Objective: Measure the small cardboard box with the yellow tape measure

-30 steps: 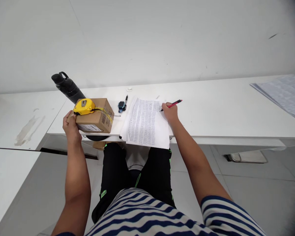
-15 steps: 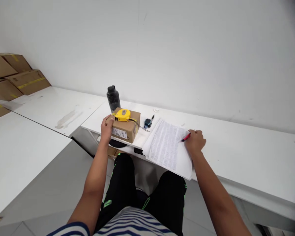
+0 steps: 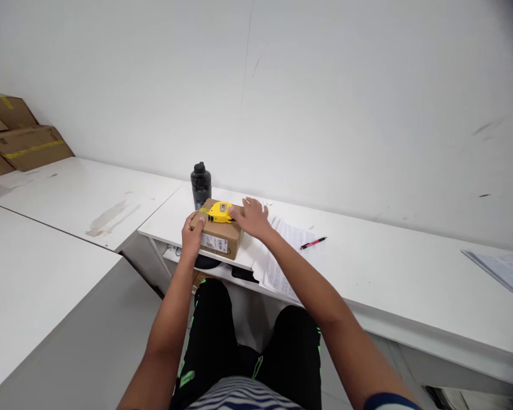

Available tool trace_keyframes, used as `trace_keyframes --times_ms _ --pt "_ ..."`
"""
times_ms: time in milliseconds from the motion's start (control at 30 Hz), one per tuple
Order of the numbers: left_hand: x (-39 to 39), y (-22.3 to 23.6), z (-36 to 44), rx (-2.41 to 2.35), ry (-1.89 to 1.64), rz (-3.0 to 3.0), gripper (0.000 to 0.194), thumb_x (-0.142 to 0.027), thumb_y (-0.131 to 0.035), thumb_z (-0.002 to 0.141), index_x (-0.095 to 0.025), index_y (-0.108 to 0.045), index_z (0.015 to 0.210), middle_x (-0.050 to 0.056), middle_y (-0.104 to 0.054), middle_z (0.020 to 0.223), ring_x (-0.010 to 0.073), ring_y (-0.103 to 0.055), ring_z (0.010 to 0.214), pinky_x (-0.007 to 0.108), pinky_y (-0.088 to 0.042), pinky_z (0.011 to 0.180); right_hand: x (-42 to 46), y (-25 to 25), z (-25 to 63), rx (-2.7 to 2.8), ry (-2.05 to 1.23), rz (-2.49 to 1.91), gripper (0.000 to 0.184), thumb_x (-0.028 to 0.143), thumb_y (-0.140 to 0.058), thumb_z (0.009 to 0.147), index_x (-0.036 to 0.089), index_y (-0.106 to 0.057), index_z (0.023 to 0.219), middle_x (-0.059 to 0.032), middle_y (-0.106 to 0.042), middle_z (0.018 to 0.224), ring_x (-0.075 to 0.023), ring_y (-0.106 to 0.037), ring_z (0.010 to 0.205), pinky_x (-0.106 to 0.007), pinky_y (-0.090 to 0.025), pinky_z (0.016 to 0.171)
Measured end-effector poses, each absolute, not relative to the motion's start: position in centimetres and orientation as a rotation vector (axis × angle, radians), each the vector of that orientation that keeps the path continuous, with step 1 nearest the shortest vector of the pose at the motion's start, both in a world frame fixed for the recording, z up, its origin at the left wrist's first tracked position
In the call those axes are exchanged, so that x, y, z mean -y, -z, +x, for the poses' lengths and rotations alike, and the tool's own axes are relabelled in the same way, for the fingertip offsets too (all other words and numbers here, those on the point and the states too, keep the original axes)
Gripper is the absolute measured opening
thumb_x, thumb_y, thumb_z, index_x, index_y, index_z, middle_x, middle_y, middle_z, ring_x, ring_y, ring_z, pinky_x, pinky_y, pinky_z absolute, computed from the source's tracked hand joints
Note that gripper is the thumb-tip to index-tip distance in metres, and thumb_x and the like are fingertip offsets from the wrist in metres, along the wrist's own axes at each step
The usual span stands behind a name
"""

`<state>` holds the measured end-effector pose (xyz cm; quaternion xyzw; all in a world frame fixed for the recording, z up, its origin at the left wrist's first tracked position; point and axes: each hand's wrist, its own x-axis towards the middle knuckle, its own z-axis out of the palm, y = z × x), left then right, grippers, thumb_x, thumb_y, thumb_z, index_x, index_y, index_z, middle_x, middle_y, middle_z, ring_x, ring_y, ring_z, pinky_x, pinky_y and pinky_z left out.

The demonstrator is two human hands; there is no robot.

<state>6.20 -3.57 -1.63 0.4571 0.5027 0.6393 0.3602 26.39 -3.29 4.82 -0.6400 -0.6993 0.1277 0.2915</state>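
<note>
A small cardboard box (image 3: 222,233) with a white label on its front sits at the edge of the white table. My left hand (image 3: 192,233) grips its left end, thumb on top. On the box lies a yellow tape measure (image 3: 220,212). My right hand (image 3: 253,217) reaches over the box's right end with fingers apart, the thumb at the tape measure's right side. Beneath my right forearm, printed sheets (image 3: 277,270) are partly hidden. A red and black pen (image 3: 313,243) lies by the sheets' right side.
A dark bottle (image 3: 200,185) stands behind the box, near the wall. Larger cardboard boxes (image 3: 29,145) are stacked on the far left of the tables. More papers (image 3: 502,270) lie at the right. An open shelf with items runs below the tabletop.
My right hand has let go of the pen, leaving it on the table, and has moved left from the papers to the tape measure. My left hand still holds the box.
</note>
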Motion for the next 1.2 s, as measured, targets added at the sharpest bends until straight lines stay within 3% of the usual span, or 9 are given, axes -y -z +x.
trace_keyframes --times_ms 67,133,233,333,400,567,733,933,1200 --pt "3.8 1.5 6.2 -1.283 -1.633 1.147 0.064 -0.044 -0.069 0.083 -0.021 -0.056 0.141 0.012 -0.061 0.140 0.0272 -0.062 0.121 0.037 -0.049 0.103 3.0 -6.1 23.8 2.033 -0.365 -1.724 0.074 0.069 -0.034 0.094 0.014 -0.051 0.140 -0.0188 -0.041 0.157 -0.0368 -0.023 0.152 -0.064 -0.005 0.120" --pt "4.0 1.4 6.2 -1.269 -1.612 1.119 0.071 -0.043 -0.069 0.084 -0.022 -0.049 0.148 0.013 -0.057 0.145 0.0271 -0.061 0.124 0.038 -0.048 0.105 2.9 -6.9 22.7 2.098 -0.421 -1.722 0.067 0.067 -0.038 0.094 0.014 -0.057 0.130 -0.0201 -0.056 0.144 -0.0381 -0.039 0.143 -0.066 -0.008 0.119" --pt "4.2 1.4 6.1 -1.246 -1.571 1.119 0.072 -0.044 -0.068 0.085 -0.023 -0.045 0.151 0.012 -0.058 0.144 0.0270 -0.060 0.125 0.039 -0.047 0.107 2.8 -7.5 23.1 2.055 -0.596 -1.635 0.056 0.063 -0.053 0.089 0.018 -0.057 0.121 -0.0146 -0.070 0.120 -0.0337 -0.061 0.118 -0.064 -0.027 0.113" --pt "4.1 1.5 6.1 -1.245 -1.571 1.133 0.065 -0.045 -0.068 0.085 -0.022 -0.052 0.144 0.012 -0.058 0.143 0.0270 -0.060 0.123 0.039 -0.048 0.105 2.4 -7.1 24.1 1.911 -0.766 -1.394 0.068 0.057 -0.071 0.076 0.023 -0.046 0.130 -0.0100 -0.066 0.124 -0.0275 -0.065 0.106 -0.050 -0.047 0.100" --pt "4.0 1.7 6.1 -1.244 -1.575 1.139 0.059 -0.045 -0.068 0.085 -0.021 -0.057 0.138 0.012 -0.059 0.140 0.0267 -0.062 0.120 0.038 -0.049 0.102 1.9 -6.6 24.0 1.805 -0.765 -1.294 0.077 0.051 -0.075 0.072 0.025 -0.041 0.136 -0.0095 -0.059 0.132 -0.0245 -0.066 0.103 -0.044 -0.052 0.094" --pt "3.9 2.3 6.3 -1.240 -1.588 1.126 0.056 -0.045 -0.068 0.085 -0.022 -0.057 0.135 0.012 -0.062 0.136 0.0256 -0.063 0.116 0.037 -0.051 0.099 0.1 -5.5 21.6 1.853 -0.522 -1.194 0.070 0.041 -0.069 0.079 0.022 -0.045 0.142 -0.0124 -0.054 0.139 -0.0275 -0.057 0.123 -0.043 -0.046 0.105" --pt "4.3 2.2 6.3 -1.216 -1.558 1.081 0.085 -0.042 -0.069 0.086 -0.028 -0.026 0.158 0.012 -0.054 0.147 0.0240 -0.062 0.121 0.037 -0.049 0.103 -0.4 -5.6 20.1 2.112 -0.373 -1.074 0.061 0.034 -0.061 0.086 0.024 -0.047 0.144 -0.0109 -0.058 0.136 -0.0279 -0.056 0.123 -0.045 -0.044 0.107" --pt "3.9 1.4 6.0 -1.241 -1.514 1.177 0.060 -0.038 -0.069 0.083 -0.018 -0.059 0.139 0.011 -0.065 0.134 0.0266 -0.064 0.117 0.036 -0.050 0.101 0.2 -6.6 20.6 2.221 -0.237 -1.131 0.057 0.034 -0.056 0.091 0.025 -0.048 0.147 -0.0101 -0.063 0.121 -0.0278 -0.061 0.107 -0.043 -0.049 0.095" --pt "3.4 1.6 6.0 -1.261 -1.536 1.184 0.052 -0.038 -0.067 0.082 -0.015 -0.068 0.128 0.010 -0.072 0.121 0.0251 -0.067 0.106 0.036 -0.053 0.095 3.3 -6.3 25.2 2.135 -0.214 -1.239 0.057 0.042 -0.062 0.089 0.023 -0.055 0.143 -0.0101 -0.065 0.108 -0.0276 -0.062 0.100 -0.042 -0.051 0.090"
